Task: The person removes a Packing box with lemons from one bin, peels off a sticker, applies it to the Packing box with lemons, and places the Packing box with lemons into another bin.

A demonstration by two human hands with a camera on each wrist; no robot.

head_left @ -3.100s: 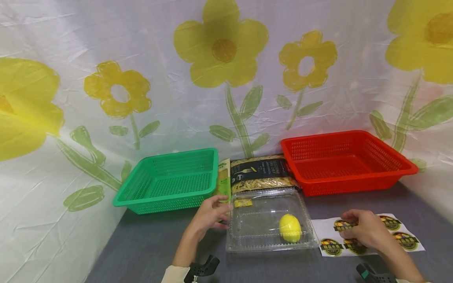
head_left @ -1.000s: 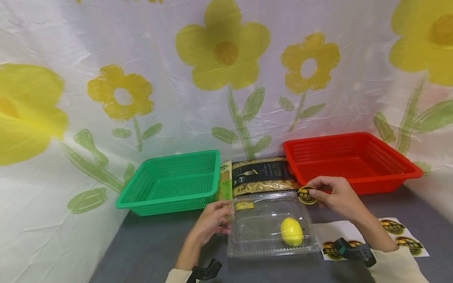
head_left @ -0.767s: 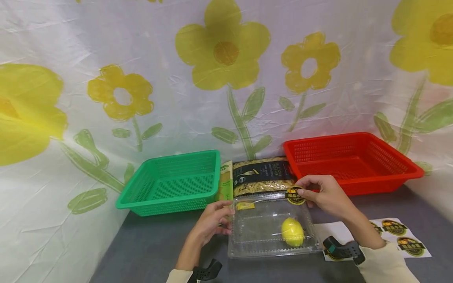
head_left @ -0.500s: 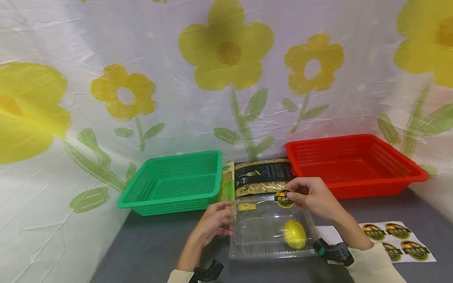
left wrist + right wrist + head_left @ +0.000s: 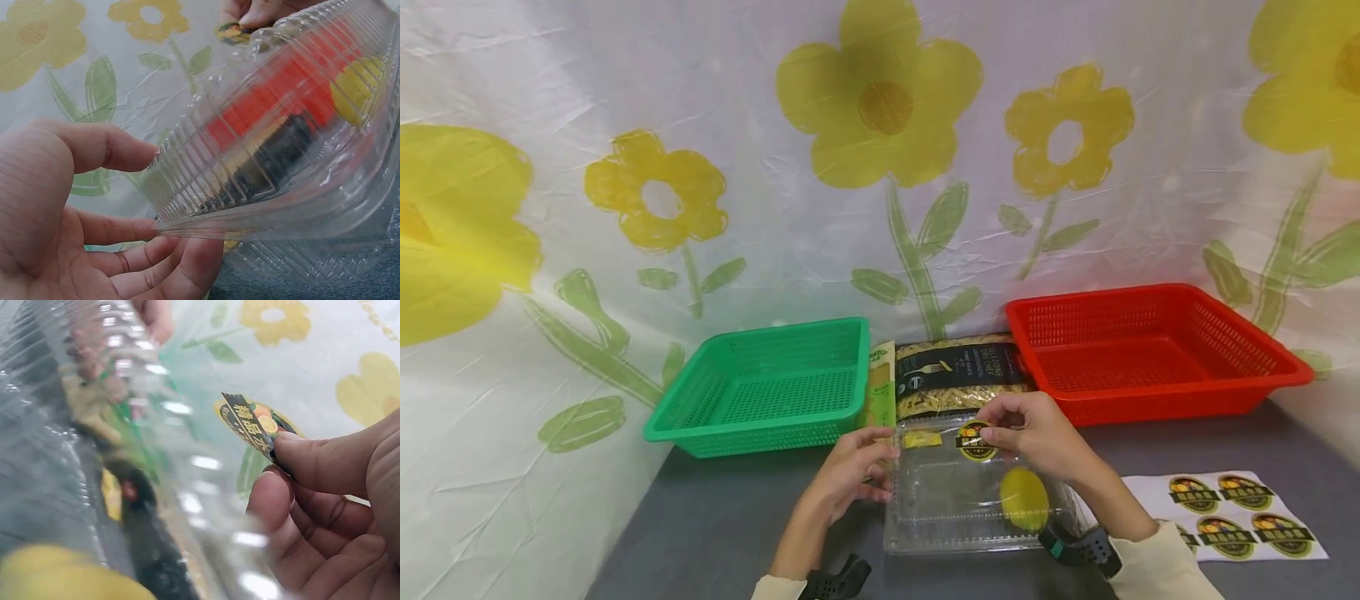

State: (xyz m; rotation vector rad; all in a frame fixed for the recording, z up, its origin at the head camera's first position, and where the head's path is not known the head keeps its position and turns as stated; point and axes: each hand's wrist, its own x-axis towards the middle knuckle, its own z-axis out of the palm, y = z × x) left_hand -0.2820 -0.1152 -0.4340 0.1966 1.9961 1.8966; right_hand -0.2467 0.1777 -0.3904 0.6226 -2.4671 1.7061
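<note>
A clear plastic clamshell container (image 5: 940, 492) lies lid down on the dark table, with a yellow lemon (image 5: 1024, 500) visible inside at its right. My left hand (image 5: 850, 471) holds the container's left side, its fingers above and below the rim (image 5: 187, 231) in the left wrist view. Between thumb and forefinger my right hand (image 5: 1037, 433) pinches a round black-and-gold sticker (image 5: 250, 425) with printed fruit and writing. In the head view this sticker overlaps the container's far edge; in the right wrist view it stands tilted beside the lid, curling slightly.
A white sheet (image 5: 1146, 492) with several similar stickers lies at the right, partly behind my right forearm. Behind the container are a pasta bag (image 5: 955, 375) and a green-and-yellow packet (image 5: 881, 392). A green basket (image 5: 752, 433) stands left, a red basket (image 5: 1180, 396) right.
My right hand has peeled the sticker from the sheet and carried it up and leftward, over the container's far edge. My left hand stays at the container's left side.
</note>
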